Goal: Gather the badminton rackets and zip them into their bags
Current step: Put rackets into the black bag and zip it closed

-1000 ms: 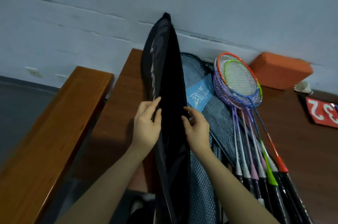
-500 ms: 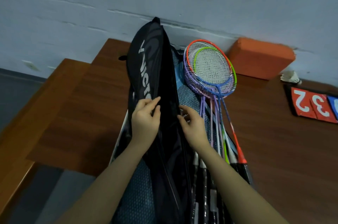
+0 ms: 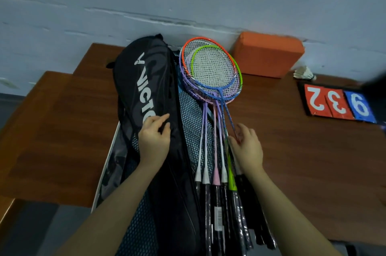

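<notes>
A black racket bag (image 3: 146, 80) with white lettering lies lengthwise on the wooden table (image 3: 302, 151), on top of a blue mesh bag (image 3: 191, 115). My left hand (image 3: 154, 143) pinches the black bag's right edge between thumb and fingers. To the right lies a stack of several badminton rackets (image 3: 211, 70), heads toward the wall, with orange, green, purple and blue frames. Their black handles run toward me. My right hand (image 3: 247, 148) rests with loosely spread fingers on the racket shafts and holds nothing.
An orange block (image 3: 268, 55) stands against the wall behind the rackets. A white shuttlecock (image 3: 305, 73) and red and blue number cards (image 3: 338, 104) lie at the right. A lower wooden bench (image 3: 48, 130) adjoins the table on the left.
The black bag has gone from standing upright to lying on the table. My right hand let go of it and moved right onto the racket shafts. My left hand still holds the bag.
</notes>
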Action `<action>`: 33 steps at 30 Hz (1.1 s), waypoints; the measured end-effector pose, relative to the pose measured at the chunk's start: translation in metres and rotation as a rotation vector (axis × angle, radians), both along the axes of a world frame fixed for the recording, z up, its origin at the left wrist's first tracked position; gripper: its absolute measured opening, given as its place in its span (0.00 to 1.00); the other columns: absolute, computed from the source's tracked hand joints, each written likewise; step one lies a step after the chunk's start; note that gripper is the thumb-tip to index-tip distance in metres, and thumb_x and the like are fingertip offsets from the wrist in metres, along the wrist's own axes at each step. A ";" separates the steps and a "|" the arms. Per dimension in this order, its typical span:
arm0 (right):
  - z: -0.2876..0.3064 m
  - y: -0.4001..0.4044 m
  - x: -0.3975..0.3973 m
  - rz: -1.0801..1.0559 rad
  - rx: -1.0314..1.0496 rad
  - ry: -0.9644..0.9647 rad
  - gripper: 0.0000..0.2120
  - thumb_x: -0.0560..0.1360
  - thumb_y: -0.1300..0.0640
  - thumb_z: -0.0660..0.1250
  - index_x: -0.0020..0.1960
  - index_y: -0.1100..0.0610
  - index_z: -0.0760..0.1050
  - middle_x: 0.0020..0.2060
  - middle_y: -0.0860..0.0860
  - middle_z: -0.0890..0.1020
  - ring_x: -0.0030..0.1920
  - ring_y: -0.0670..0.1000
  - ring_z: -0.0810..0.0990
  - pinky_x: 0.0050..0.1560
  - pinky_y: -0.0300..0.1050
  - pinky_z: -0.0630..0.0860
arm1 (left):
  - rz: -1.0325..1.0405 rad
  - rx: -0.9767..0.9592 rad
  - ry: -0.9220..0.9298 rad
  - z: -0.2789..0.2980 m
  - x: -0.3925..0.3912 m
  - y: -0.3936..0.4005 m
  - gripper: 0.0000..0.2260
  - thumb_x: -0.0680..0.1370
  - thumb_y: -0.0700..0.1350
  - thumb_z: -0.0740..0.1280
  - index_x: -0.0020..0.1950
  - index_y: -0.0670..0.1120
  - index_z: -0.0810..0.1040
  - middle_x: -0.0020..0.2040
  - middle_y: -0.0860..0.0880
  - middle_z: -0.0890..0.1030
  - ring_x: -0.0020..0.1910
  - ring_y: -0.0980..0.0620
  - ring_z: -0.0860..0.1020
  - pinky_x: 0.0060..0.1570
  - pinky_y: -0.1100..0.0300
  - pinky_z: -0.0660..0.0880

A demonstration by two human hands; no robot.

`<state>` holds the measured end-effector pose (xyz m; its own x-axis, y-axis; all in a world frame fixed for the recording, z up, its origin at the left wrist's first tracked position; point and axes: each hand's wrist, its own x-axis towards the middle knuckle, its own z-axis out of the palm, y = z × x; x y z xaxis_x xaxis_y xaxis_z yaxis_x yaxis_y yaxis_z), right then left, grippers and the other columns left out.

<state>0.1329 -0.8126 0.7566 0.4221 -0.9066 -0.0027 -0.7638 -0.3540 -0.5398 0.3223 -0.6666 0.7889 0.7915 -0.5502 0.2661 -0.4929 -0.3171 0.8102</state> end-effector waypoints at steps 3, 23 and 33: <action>-0.007 -0.002 -0.002 -0.015 0.048 -0.088 0.15 0.76 0.57 0.65 0.62 0.56 0.74 0.51 0.56 0.80 0.51 0.60 0.79 0.46 0.50 0.74 | 0.013 -0.001 0.003 -0.002 0.002 0.003 0.11 0.74 0.35 0.68 0.56 0.40 0.80 0.45 0.46 0.78 0.31 0.61 0.69 0.36 0.71 0.67; -0.005 -0.010 0.052 -0.015 0.001 0.067 0.16 0.76 0.59 0.63 0.63 0.57 0.72 0.50 0.57 0.77 0.45 0.60 0.77 0.40 0.51 0.75 | 0.022 0.034 0.077 0.002 0.026 0.013 0.11 0.74 0.37 0.68 0.55 0.44 0.81 0.47 0.50 0.79 0.39 0.57 0.74 0.43 0.67 0.73; 0.011 0.009 0.042 0.079 0.125 -0.314 0.21 0.74 0.64 0.67 0.66 0.57 0.72 0.51 0.57 0.82 0.48 0.55 0.79 0.52 0.51 0.76 | 0.036 -0.057 -0.019 0.013 0.042 0.027 0.10 0.72 0.34 0.70 0.52 0.40 0.82 0.44 0.50 0.79 0.35 0.51 0.75 0.38 0.65 0.72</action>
<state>0.1748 -0.8041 0.7677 0.4886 -0.8720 0.0294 -0.5266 -0.3217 -0.7869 0.3639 -0.6398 0.8016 0.8047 -0.5051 0.3120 -0.4980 -0.2880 0.8180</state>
